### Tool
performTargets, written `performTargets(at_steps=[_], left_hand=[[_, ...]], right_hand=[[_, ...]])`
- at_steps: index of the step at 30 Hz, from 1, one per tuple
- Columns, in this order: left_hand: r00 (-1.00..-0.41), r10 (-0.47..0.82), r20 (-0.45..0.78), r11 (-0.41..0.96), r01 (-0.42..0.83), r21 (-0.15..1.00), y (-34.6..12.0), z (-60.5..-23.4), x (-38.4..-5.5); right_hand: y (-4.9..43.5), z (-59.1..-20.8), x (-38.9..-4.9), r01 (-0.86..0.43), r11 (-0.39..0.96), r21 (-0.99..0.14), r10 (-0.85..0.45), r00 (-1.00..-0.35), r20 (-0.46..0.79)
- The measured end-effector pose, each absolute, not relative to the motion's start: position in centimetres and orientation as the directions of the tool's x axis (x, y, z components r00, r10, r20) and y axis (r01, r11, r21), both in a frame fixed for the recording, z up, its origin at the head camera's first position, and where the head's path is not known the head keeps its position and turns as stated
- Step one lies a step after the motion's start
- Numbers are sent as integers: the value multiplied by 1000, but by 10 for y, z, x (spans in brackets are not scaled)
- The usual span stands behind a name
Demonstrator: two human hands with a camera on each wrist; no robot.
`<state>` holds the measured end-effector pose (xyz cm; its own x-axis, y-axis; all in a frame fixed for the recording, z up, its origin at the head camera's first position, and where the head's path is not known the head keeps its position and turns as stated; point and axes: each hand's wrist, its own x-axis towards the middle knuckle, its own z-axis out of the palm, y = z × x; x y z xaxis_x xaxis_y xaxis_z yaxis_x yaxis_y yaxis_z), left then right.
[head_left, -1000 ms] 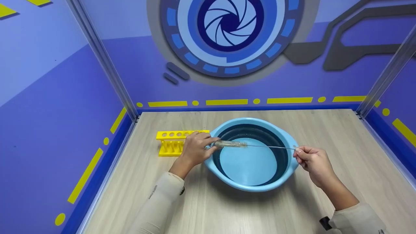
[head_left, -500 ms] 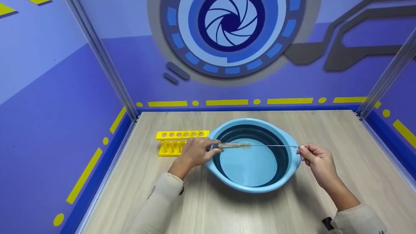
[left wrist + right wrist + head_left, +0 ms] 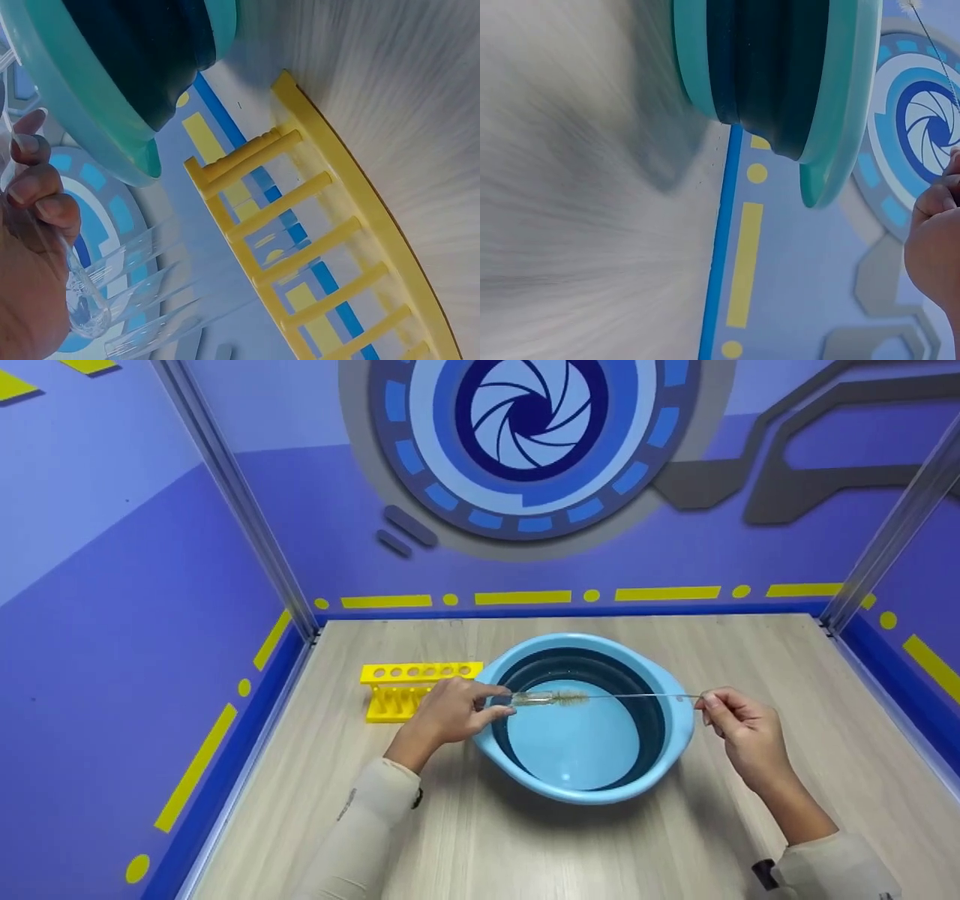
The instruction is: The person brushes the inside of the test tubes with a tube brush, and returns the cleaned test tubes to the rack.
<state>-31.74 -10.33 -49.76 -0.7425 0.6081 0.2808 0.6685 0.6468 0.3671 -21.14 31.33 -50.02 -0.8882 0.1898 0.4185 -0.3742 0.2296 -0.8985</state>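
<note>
Test tube (image 3: pixel 534 699) | in left grip (image 3: pixel 456 710) | open end over basin (image 3: pixel 581 796)

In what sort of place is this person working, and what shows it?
Probably a demonstration booth: printed blue-and-purple panels stand on three sides of a wood-grain tabletop, with metal posts at the two back corners.

A circular emblem (image 3: pixel 529 416) dominates the blue-purple back wall (image 3: pixel 300 525) facing me beyond my pale wood-grain desk (image 3: pixel 577 855), with metal corner posts (image 3: pixel 234 491) and yellow-dashed side walls (image 3: pixel 127 637) on either side.
</note>
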Motion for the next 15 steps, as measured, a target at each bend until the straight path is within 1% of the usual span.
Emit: performTargets(at_steps=[2, 5, 8, 10, 15], left_hand=[[-736, 610, 295, 643, 677, 358, -103, -497, -318], [-711, 613, 344, 634, 703, 323, -102, -496, -319], [-678, 607, 415, 633, 728, 263, -102, -496, -320], [-650, 597, 469, 640, 739, 210, -102, -496, -320], [-584, 565, 582, 657, 746, 110, -102, -497, -320]], right_hand=[[314, -500, -213, -376, 208, -903, 196, -888, 415], [316, -499, -214, -344, 190, -920, 212, -900, 380], [318, -497, -214, -285, 140, -948, 223, -924, 310], [320, -495, -214, -239, 73, -968, 220, -943, 249], [322, -488, -210, -125, -49, -991, 184, -976, 114]])
